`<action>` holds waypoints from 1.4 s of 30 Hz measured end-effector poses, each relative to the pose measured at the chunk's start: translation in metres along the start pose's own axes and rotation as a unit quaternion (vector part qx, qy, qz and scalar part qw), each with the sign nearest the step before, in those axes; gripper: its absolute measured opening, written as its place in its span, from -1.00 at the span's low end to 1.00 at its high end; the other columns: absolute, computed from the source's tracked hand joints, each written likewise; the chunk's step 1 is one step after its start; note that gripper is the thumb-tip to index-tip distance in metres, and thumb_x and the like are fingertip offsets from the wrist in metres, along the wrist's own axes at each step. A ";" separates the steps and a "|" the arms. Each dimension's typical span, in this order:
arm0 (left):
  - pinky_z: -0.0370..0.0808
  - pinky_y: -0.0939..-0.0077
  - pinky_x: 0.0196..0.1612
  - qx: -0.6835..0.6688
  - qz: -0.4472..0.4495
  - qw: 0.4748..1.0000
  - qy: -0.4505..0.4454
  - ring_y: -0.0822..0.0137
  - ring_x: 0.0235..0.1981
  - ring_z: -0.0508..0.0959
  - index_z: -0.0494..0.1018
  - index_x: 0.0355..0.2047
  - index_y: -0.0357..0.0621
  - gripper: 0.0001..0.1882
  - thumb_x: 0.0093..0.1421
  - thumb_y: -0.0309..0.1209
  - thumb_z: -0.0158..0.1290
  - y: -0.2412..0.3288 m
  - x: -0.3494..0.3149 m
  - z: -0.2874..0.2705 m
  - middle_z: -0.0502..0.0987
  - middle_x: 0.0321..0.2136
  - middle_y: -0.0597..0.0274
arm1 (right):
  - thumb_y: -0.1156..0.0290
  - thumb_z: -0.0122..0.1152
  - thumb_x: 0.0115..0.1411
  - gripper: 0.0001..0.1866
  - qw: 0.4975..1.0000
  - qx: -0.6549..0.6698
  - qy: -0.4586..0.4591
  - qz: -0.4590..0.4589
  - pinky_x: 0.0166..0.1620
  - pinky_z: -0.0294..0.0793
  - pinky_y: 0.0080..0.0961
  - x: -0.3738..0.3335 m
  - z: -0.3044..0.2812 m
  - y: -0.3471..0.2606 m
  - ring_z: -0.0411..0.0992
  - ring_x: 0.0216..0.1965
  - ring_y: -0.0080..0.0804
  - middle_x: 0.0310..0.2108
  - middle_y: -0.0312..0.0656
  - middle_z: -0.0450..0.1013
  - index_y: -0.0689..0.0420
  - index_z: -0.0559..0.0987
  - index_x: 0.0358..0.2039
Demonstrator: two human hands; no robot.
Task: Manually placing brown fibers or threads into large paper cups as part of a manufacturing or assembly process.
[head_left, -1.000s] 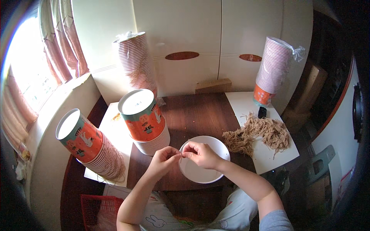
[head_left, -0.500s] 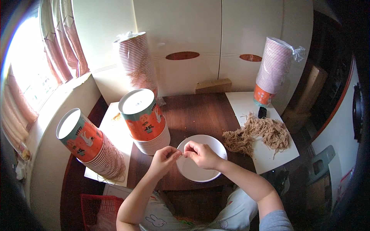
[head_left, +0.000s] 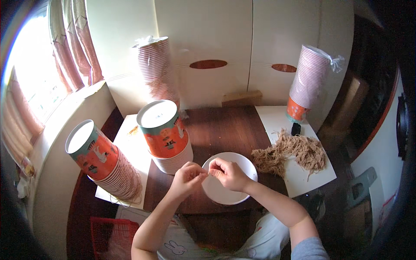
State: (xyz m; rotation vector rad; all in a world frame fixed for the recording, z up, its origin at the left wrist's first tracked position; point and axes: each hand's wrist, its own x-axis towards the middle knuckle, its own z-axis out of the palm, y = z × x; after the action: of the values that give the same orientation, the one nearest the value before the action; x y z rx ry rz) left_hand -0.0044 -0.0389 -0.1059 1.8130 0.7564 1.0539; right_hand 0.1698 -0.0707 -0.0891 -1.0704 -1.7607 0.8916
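Both hands meet over a round white tub [head_left: 229,195] that stands at the table's front edge with its mouth up. My left hand [head_left: 186,178] is closed in a pinch at the tub's left rim. Just beside it, my right hand [head_left: 230,175] pinches too, above the tub's opening. The fingertips of the two hands almost touch. A tiny pale thing seems to lie between them, too small to name. Left of my hands stands a stack of upturned orange and green paper buckets [head_left: 167,141]. To the right lies a tangled heap of tan cords [head_left: 303,151].
A leaning bucket stack [head_left: 102,154] with cords round its lower part stands at the left. Plastic-wrapped bucket stacks rise at the back left [head_left: 154,67] and back right [head_left: 310,78]. A small black object [head_left: 296,129] sits by the cords. A red basket [head_left: 110,236] is below the table.
The whole view has shifted slightly. Both hands keep their pinch above the tub, with only small finger movements. Nothing else has visibly changed place.
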 end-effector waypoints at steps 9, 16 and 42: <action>0.32 0.62 -0.55 0.130 0.047 0.990 0.025 0.46 -0.62 0.36 0.48 -0.52 -0.19 -0.87 -0.14 -0.47 0.15 0.011 0.000 0.001 0.42 -0.55 0.26 | 0.48 0.06 0.06 -0.89 0.999 0.030 0.004 -0.017 -0.37 0.37 -0.56 -0.001 0.002 0.000 0.40 -0.46 -0.52 -0.54 -0.22 0.41 0.22 0.40 -0.39; 0.37 0.47 -0.42 0.252 0.062 0.966 0.018 0.28 -0.47 0.40 0.48 -0.57 -0.17 -0.87 -0.18 -0.44 0.16 0.015 0.001 -0.007 0.43 -0.56 0.23 | 0.57 0.06 0.06 -0.83 1.000 0.016 0.000 -0.005 -0.24 0.33 -0.67 0.001 -0.005 -0.005 0.29 -0.35 -0.67 -0.43 -0.35 0.31 0.15 0.34 -0.30; 0.34 0.42 -0.27 0.208 0.085 0.971 -0.079 0.23 -0.39 0.39 0.45 -0.54 -0.12 -0.86 -0.15 -0.41 0.14 -0.002 0.002 -0.025 0.41 -0.50 0.23 | 0.38 -0.10 0.20 -0.79 0.997 0.051 -0.057 -0.013 -0.30 0.28 -0.71 -0.022 -0.009 -0.065 0.31 -0.40 -0.66 -0.52 -0.36 0.38 0.21 0.45 -0.48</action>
State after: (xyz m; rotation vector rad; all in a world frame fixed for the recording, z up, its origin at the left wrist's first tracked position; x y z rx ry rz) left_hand -0.0255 -0.0268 -0.1006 2.3253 0.7763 0.8892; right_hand 0.1643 -0.1138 -0.0357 -0.9442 -1.7988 1.0321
